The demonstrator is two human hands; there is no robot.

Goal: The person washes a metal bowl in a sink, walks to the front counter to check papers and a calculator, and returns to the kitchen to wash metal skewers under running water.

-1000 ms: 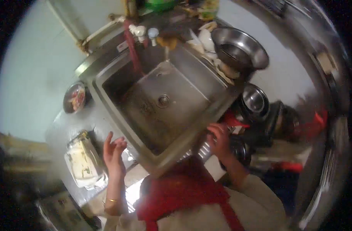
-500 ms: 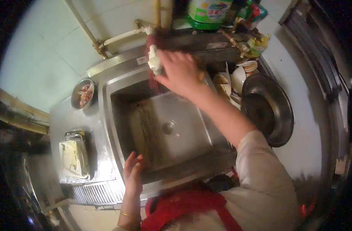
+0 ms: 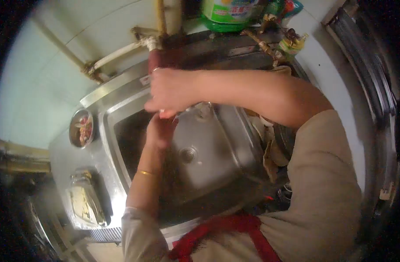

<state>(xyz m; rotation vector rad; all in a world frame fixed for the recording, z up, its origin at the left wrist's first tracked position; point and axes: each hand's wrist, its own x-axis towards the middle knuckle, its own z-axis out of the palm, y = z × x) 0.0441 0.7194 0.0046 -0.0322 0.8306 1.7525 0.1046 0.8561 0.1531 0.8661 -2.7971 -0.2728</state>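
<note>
My right hand (image 3: 176, 89) is closed around the lower part of a dark red hose (image 3: 155, 59), which comes down from a whitish wall pipe. What lies inside the fingers is covered by the hand. Just below, my left hand (image 3: 160, 132) reaches up over the sink, its fingertips at the underside of my right hand. Blur and overlap hide whether those fingers are apart. Beneath both hands is the steel sink (image 3: 221, 148), with a round drain (image 3: 188, 155) in its floor.
A metal bowl (image 3: 73, 131) with food scraps and a pale stack of containers (image 3: 84, 203) stand on the left counter. Behind the sink is a green-labelled bottle (image 3: 228, 15). Dishes (image 3: 272, 157) sit to the right, partly behind my right arm.
My right hand has closed round the hose where a white piece showed before. My left hand has risen from the sink's front edge to just under it. The view has shifted.
</note>
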